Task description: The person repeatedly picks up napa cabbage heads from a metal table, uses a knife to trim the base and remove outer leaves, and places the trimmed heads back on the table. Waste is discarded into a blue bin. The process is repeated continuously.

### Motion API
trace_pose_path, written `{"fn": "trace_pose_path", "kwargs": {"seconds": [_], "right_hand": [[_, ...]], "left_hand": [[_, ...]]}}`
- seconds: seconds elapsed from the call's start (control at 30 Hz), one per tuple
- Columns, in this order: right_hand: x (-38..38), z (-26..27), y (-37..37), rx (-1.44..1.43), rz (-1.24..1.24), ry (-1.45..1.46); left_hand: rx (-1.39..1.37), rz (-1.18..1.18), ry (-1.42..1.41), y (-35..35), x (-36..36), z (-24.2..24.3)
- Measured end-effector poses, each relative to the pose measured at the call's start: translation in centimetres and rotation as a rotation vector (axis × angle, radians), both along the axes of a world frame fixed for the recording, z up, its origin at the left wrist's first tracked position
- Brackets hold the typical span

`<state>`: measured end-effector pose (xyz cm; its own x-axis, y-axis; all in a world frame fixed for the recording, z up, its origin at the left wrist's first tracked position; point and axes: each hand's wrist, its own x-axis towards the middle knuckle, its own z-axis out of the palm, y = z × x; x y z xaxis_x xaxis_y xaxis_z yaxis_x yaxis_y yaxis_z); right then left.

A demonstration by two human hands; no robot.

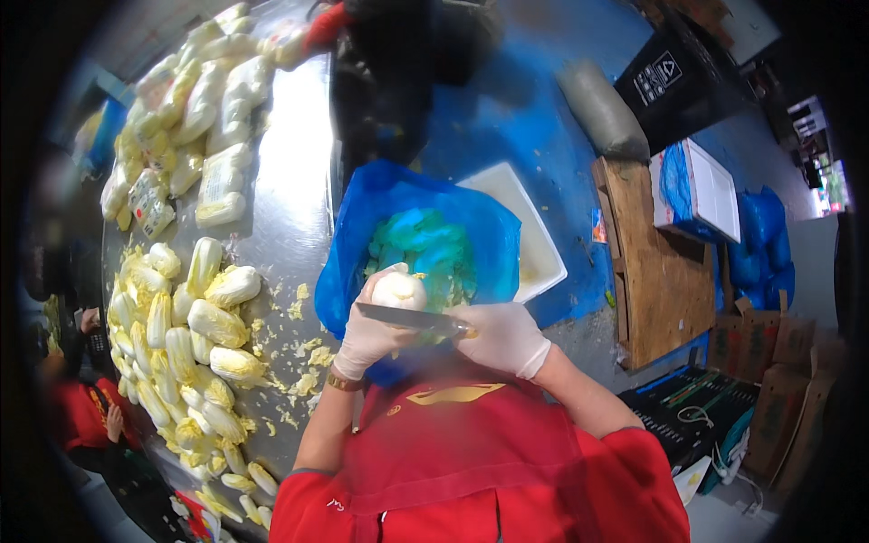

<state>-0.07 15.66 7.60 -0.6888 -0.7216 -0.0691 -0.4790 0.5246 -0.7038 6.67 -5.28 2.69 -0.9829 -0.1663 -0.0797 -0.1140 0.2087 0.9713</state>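
Observation:
My gloved left hand (372, 336) grips a napa cabbage (399, 292), its pale base turned up towards the camera. The handle of a knife (407, 317) is in my gloved right hand (502, 336). The wide blade points left and lies across the near side of the cabbage base; whether it touches cannot be told. Below both hands a blue plastic bag (499, 217) gapes, with green-looking leaves (424, 237) inside. To the left, many trimmed napa cabbages (217, 322) lie heaped on a steel table (292, 170), with leaf scraps (305, 380) scattered beside them.
Wrapped cabbages (224, 183) are piled on the table's far end, where a person in dark clothes (380, 75) stands. A white foam box (553, 268) is behind the bag. Rightward are a wooden pallet (669, 292), another foam box (709, 190) and cartons (777, 414). Another person (91, 414) is at left.

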Motion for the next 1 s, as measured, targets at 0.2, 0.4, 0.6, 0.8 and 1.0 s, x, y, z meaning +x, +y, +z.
{"fn": "trace_pose_path", "kwargs": {"seconds": [0.2,0.4,0.6,0.8,1.0], "right_hand": [[0.7,-1.8,-1.8,0.03,0.018,-0.007],[1.1,-2.8,-3.0,0.021,0.036,0.039],[1.4,-2.8,-2.7,0.058,0.03,0.022],[2.2,-3.4,-2.2,0.059,0.029,0.006],[0.8,-4.7,-0.2,0.308,-0.06,-0.059]], "left_hand": [[0.046,-0.129,-0.005,-1.0,0.8,-0.5],[0.032,-0.119,-0.071,-1.6,1.6,-0.4],[0.111,-0.155,-0.128,-1.6,2.4,-0.3],[0.148,-0.199,-0.196,-1.9,3.1,0.1],[0.281,-0.261,-0.29,-3.2,4.9,1.6]]}}
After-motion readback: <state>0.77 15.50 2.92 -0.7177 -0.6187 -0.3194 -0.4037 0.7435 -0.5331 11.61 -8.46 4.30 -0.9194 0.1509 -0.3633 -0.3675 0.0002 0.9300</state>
